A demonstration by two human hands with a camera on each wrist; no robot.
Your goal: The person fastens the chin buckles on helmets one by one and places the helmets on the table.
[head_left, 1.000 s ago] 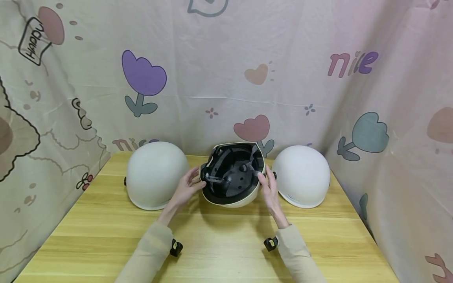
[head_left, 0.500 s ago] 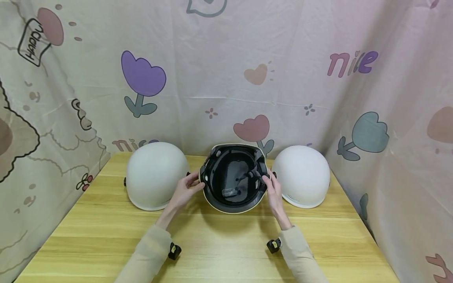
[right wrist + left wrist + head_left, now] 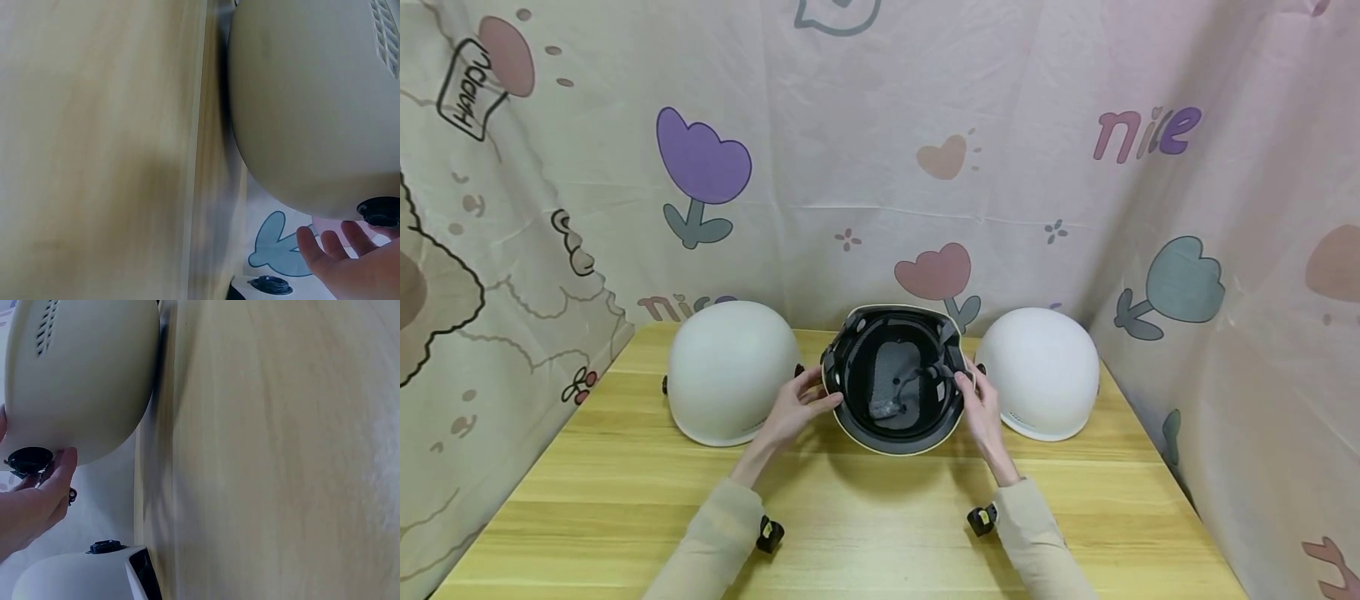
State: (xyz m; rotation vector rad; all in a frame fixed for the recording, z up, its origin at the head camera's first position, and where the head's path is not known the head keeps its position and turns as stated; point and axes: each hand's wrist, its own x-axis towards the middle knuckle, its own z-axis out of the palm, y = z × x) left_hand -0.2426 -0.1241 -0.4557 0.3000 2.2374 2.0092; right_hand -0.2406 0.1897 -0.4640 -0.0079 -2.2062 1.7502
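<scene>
A cream helmet (image 3: pixel 895 387) is upside down in the middle of the head view, its black padded inside and dark straps facing up toward me. My left hand (image 3: pixel 793 408) holds its left side, thumb over the rim and fingers on the outside. On the other side my right hand (image 3: pixel 980 408) grips the rim in the same way. The left wrist view shows that hand's fingers (image 3: pixel 59 475) beside a round black side knob (image 3: pixel 30 460). In the right wrist view the fingertips (image 3: pixel 304 234) lie below another knob (image 3: pixel 381 211). Whether the dome touches the table, I cannot tell.
One white helmet (image 3: pixel 730 371) stands dome up just left of my left hand. Another white helmet (image 3: pixel 1041 375) stands dome up close to my right hand. Beneath them is a wooden table (image 3: pixel 880 533), with a patterned cloth (image 3: pixel 850 150) hanging behind and at the sides.
The middle helmet has tilted so that its opening faces me more squarely, and the near rim has come slightly toward me. Both hands have stayed at its sides. The white helmets have not moved.
</scene>
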